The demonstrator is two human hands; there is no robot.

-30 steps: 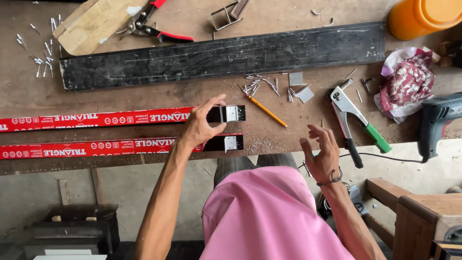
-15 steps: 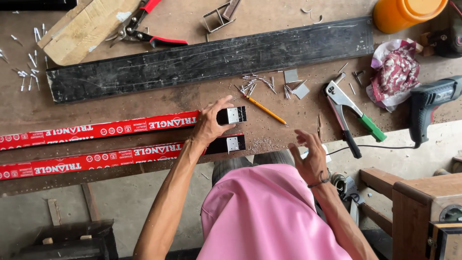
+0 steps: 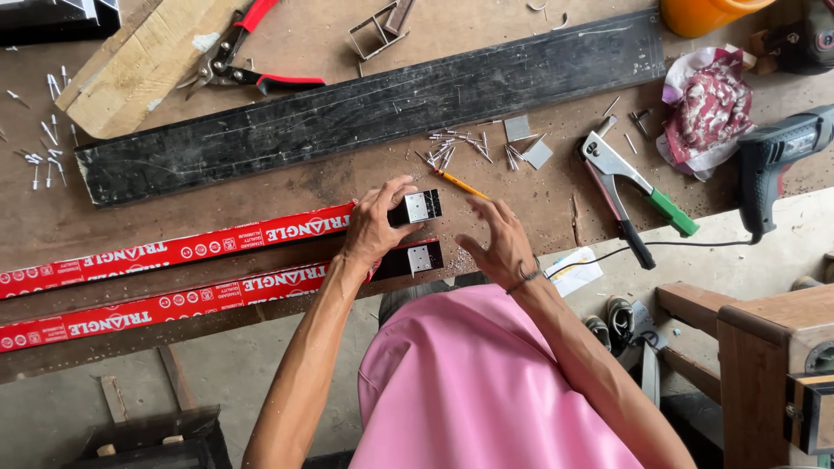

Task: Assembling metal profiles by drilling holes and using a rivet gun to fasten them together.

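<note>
Left hand (image 3: 375,227) grips the upper red-wrapped bar (image 3: 174,252) near its black end; right hand (image 3: 504,247) hovers beside it, fingers spread, holding nothing.

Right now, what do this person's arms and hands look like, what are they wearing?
Both forearms are bare, with no gloves on the left hand or the right hand. A thin dark band circles the right wrist. The left wrist shows nothing worn. A pink shirt covers the torso; its sleeves end above the elbows, as far as the view shows. No rings can be made out.
</note>
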